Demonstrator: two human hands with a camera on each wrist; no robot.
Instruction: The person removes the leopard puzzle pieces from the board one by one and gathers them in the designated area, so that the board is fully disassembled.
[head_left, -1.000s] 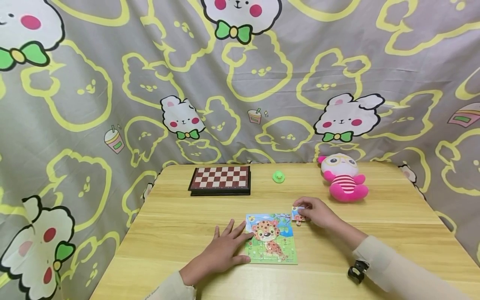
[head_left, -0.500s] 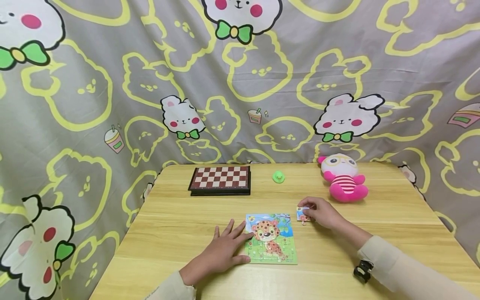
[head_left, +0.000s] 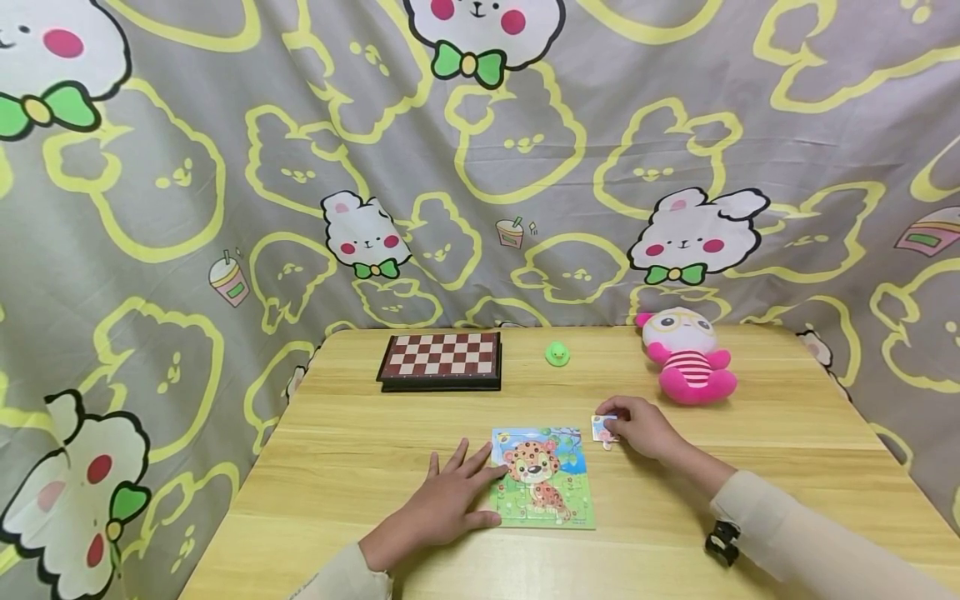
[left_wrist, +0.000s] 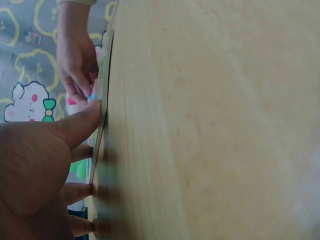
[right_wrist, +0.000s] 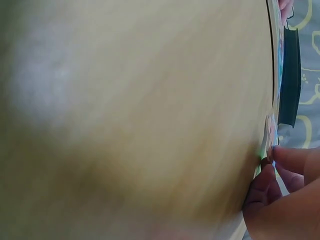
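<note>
Your left hand [head_left: 450, 500] lies flat on the wooden table [head_left: 360, 450], fingers spread and straight, with the fingertips and thumb resting on the left edge of a leopard jigsaw puzzle [head_left: 543, 477]. It grips nothing. Your right hand [head_left: 637, 425] sits just beyond the puzzle's upper right corner, fingers curled, pinching a single loose puzzle piece [head_left: 602, 429] low against the tabletop, close beside the puzzle but apart from it. Farther back on the table, a closed chessboard box [head_left: 440, 360] lies to the left, a small green duck [head_left: 557, 353] sits in the middle, and a pink and white plush toy [head_left: 686, 354] sits to the right. A cartoon rabbit curtain [head_left: 480, 158] hangs behind.
</note>
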